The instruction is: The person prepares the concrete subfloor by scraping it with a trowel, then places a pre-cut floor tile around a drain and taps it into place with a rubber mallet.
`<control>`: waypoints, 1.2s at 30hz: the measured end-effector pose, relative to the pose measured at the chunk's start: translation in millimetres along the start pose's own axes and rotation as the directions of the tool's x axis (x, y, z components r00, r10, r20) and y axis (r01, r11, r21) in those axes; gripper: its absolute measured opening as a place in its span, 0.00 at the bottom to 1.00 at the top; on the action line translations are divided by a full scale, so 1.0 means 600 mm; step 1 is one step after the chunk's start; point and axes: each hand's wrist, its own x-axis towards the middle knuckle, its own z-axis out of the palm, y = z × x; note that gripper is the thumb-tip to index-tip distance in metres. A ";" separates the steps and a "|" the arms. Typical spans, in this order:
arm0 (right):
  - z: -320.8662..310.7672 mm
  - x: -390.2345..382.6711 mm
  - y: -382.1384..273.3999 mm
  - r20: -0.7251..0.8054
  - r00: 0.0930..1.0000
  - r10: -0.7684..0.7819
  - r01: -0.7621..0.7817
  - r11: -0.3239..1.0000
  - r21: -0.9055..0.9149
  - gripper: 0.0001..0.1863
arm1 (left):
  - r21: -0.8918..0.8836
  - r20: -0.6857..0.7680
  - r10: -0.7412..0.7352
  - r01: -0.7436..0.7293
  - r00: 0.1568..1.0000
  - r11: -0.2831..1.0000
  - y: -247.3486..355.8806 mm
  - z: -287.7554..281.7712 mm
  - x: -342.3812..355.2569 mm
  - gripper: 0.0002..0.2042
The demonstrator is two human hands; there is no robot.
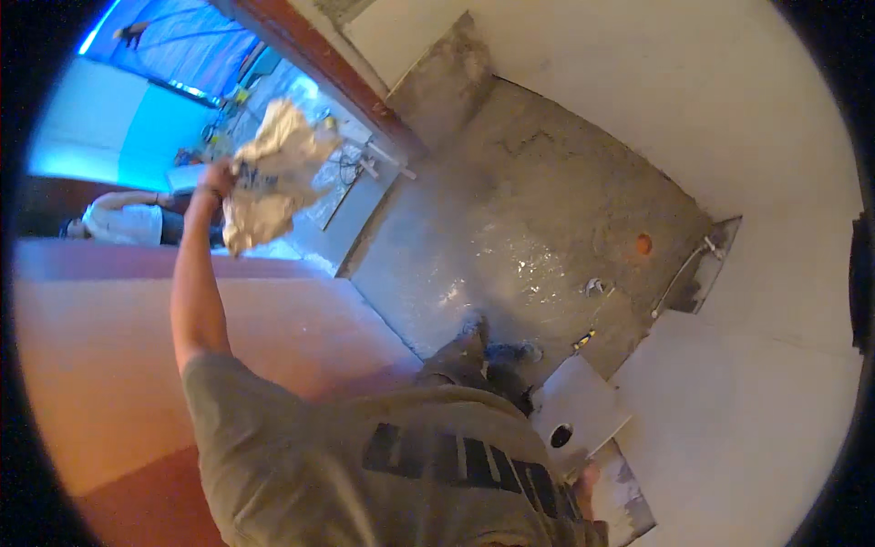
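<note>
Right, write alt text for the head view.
An outstretched left hand holds a crumpled tan sheet; the right hand is near a pale panel with a dark hole. The grey floor looks wet; another person shows at far left.

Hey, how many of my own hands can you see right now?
2: the left hand, raised at upper left, gripping a crumpled brown sheet; and the right hand, low at right beside the pale panel with a dark hole, partly hidden.
</note>
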 end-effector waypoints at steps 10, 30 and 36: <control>-0.330 -0.018 -0.073 -0.113 0.843 0.526 -0.538 0.830 -0.147 0.28 | -0.088 0.523 -0.271 0.367 0.808 0.926 0.529 0.467 -0.181 0.58; -0.099 -0.126 -0.018 -0.120 0.521 0.845 -0.647 0.483 0.590 0.27 | -0.206 0.936 0.308 0.441 -0.172 0.873 1.941 0.261 -0.691 0.44; 0.109 -0.213 0.093 -0.328 0.749 0.576 -0.493 0.815 0.304 0.18 | -0.608 0.679 0.609 0.151 -0.410 0.779 1.944 0.492 -0.649 0.31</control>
